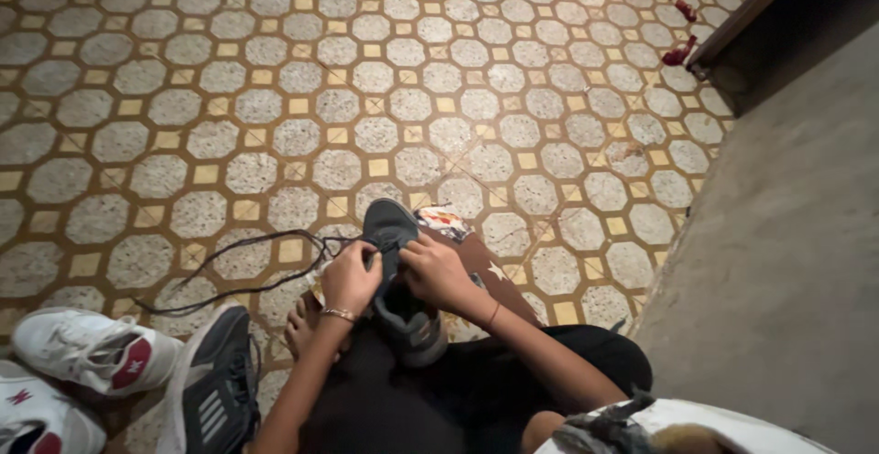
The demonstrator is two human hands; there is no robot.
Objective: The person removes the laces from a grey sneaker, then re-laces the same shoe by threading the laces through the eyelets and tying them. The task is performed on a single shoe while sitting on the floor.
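A dark grey sneaker point(392, 234) rests on my lap, toe pointing away from me. My left hand point(350, 278) grips its left side near the lace holes, with a thin bracelet on the wrist. My right hand point(436, 269) pinches the shoe's upper from the right. A black shoelace point(240, 254) runs from the shoe out to the left in loops across the tiled floor. My bare foot point(298, 324) shows under my left arm.
A second dark grey sneaker point(212, 383) with white stripes lies at the lower left. Two white sneakers with red marks point(92, 351) point(37, 417) sit beside it. A grey concrete wall point(787, 262) rises on the right. A patterned cloth point(449, 223) lies under the shoe.
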